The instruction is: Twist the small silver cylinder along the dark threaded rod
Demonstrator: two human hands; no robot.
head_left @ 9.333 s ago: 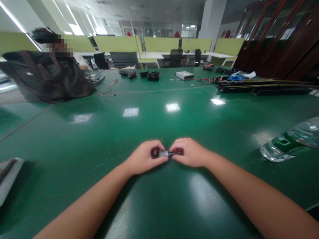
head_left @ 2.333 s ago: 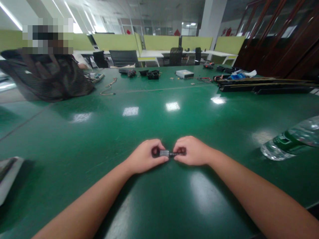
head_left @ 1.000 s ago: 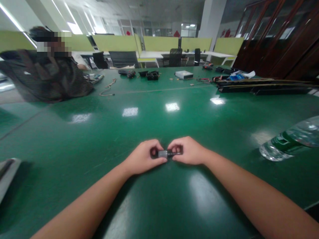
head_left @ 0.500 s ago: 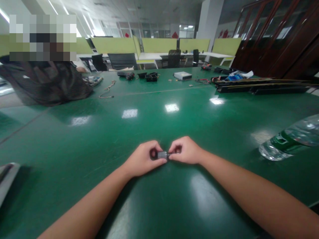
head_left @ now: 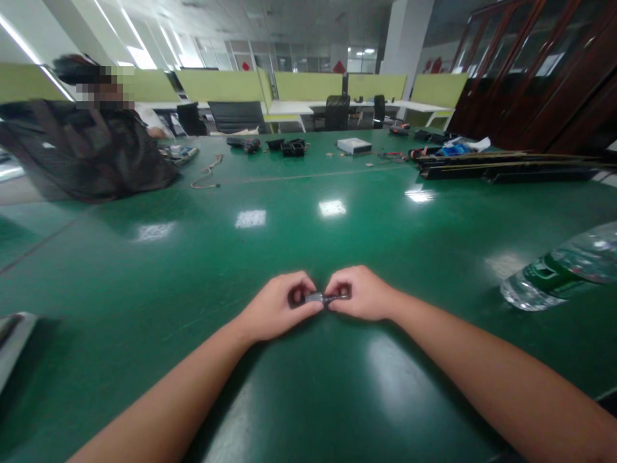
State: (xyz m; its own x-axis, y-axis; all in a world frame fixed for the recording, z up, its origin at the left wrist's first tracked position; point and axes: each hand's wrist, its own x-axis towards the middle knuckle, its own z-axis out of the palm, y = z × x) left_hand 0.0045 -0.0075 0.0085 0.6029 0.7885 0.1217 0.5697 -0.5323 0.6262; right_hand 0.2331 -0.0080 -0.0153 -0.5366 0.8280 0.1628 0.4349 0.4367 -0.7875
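Just below the middle of the view, my left hand pinches a small grey metallic piece between thumb and fingers. My right hand is closed on a thin dark rod-like part that meets the grey piece end to end. Whether the two are one object or two, I cannot tell. Both hands are close together, low over the green table, fingertips nearly touching.
A clear bottle with a green label lies at the right. A dark bag stands at the back left, with a person behind it. Black strips, a white box and cables line the far side.
My fingers have shifted slightly around the small parts, and more of the dark rod shows at my right hand. Behind the bag, the person's head appears lower.
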